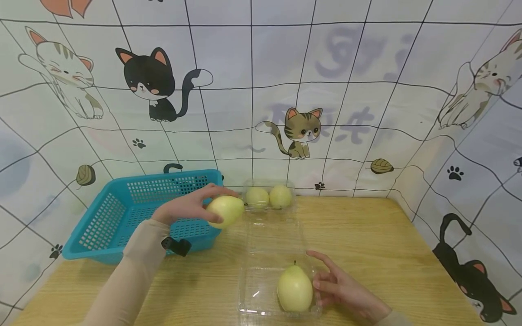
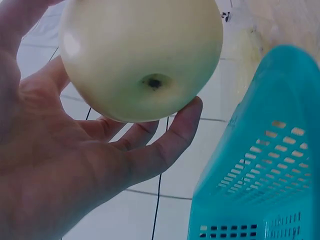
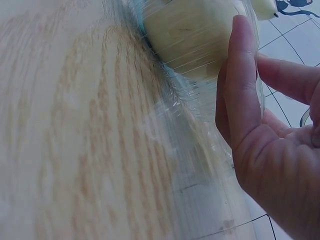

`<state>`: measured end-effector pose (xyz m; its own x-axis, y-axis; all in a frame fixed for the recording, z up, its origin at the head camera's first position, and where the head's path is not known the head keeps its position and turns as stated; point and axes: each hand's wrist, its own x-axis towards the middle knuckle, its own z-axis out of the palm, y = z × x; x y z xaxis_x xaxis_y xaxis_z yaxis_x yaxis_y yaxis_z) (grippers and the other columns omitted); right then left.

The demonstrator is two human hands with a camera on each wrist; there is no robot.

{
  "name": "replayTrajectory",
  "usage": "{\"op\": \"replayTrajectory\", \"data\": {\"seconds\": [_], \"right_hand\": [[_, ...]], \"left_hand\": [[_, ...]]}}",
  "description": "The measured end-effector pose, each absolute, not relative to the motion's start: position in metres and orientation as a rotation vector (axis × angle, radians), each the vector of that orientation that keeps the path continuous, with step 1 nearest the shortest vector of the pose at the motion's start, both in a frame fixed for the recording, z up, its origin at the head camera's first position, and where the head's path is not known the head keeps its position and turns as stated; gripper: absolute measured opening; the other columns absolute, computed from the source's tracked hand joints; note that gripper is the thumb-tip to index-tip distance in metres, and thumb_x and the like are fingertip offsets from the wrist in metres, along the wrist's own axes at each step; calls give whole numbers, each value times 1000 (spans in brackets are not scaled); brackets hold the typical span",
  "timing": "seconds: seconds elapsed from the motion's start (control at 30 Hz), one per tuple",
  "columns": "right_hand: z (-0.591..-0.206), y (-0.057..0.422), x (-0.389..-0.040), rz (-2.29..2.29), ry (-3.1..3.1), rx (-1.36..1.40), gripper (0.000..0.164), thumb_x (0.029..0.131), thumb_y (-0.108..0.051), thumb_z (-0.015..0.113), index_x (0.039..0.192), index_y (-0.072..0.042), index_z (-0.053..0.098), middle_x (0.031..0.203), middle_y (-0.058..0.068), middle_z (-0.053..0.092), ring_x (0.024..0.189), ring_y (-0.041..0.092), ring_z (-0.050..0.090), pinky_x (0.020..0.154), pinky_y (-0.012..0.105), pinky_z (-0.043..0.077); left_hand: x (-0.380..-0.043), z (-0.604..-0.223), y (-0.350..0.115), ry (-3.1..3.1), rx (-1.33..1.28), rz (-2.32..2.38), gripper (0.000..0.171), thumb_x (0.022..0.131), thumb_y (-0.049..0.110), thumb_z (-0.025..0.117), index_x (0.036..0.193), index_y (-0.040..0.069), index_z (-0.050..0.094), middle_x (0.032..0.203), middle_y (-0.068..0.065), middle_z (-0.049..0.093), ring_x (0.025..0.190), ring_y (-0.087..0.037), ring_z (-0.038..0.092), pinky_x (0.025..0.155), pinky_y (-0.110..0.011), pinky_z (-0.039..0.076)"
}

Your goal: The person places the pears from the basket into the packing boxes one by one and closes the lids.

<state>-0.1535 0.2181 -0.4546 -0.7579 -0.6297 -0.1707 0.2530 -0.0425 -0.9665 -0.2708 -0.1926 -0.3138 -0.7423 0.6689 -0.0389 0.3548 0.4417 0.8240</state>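
My left hand (image 1: 193, 206) grips a pale yellow-green pear (image 1: 226, 211) over the right rim of a blue plastic basket (image 1: 142, 183). In the left wrist view, the fingers curve around the pear (image 2: 145, 55), and its dark, dimpled end faces the camera. Another pear (image 1: 295, 289) stands stem up in the near part of an opened clear plastic box (image 1: 261, 312). Along that box's right wall, my right hand (image 1: 342, 285) touches the plastic from outside. The right wrist view shows its fingers (image 3: 242, 85) lying along the wall, with the pear visible through it.
Two more pears (image 1: 258, 197) sit in clear plastic packaging (image 1: 271, 183) against the back wall. The basket stands on the left of the wooden table (image 1: 350, 231). A cat-printed cloth (image 1: 228, 59) hangs behind and at the sides.
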Motion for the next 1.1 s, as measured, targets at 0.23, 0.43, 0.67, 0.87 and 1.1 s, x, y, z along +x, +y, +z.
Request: {"op": "replayTrajectory", "data": {"seconds": [0.23, 0.43, 0.67, 0.87, 1.1], "right_hand": [[-455, 219, -153, -1858, 1628, -398, 72, 98, -7, 55, 154, -21, 11, 96, 5, 54, 82, 16, 56, 77, 39, 55], [-457, 220, -154, -1866, 1622, -425, 71, 99, -7, 53, 154, -21, 10, 95, 4, 53, 81, 14, 56, 75, 37, 55], [-457, 220, -154, -1880, 1579, -465, 71, 100, -4, 50, 154, -20, 6, 94, 3, 51, 81, 14, 57, 75, 36, 55], [-458, 220, -154, -1889, 1557, -464, 70, 100, -3, 48, 153, -20, 5, 94, 2, 52, 81, 14, 57, 75, 35, 55], [-459, 220, -154, -1873, 1583, -429, 71, 100, -6, 50, 153, -21, 6, 97, 4, 55, 85, 15, 56, 78, 39, 54]], "left_hand": [[-266, -319, -178, 2289, 958, 1178, 60, 81, 22, 76, 137, 26, 55, 131, -2, 42, 113, -27, 38, 81, -45, 47], [-261, -324, -165, 2262, 1022, 1150, 61, 78, 22, 76, 135, 27, 56, 133, -1, 39, 114, -25, 39, 82, -44, 47], [-255, -331, -147, 2183, 1110, 1096, 63, 76, 18, 76, 136, 23, 56, 128, -4, 41, 111, -25, 42, 82, -41, 49], [-250, -337, -134, 2165, 1153, 991, 64, 75, 21, 77, 134, 24, 55, 130, -4, 38, 110, -23, 45, 84, -37, 47], [-244, -347, -123, 2110, 1217, 929, 62, 73, 17, 76, 132, 24, 57, 124, 0, 38, 107, -18, 47, 86, -34, 46]]}}
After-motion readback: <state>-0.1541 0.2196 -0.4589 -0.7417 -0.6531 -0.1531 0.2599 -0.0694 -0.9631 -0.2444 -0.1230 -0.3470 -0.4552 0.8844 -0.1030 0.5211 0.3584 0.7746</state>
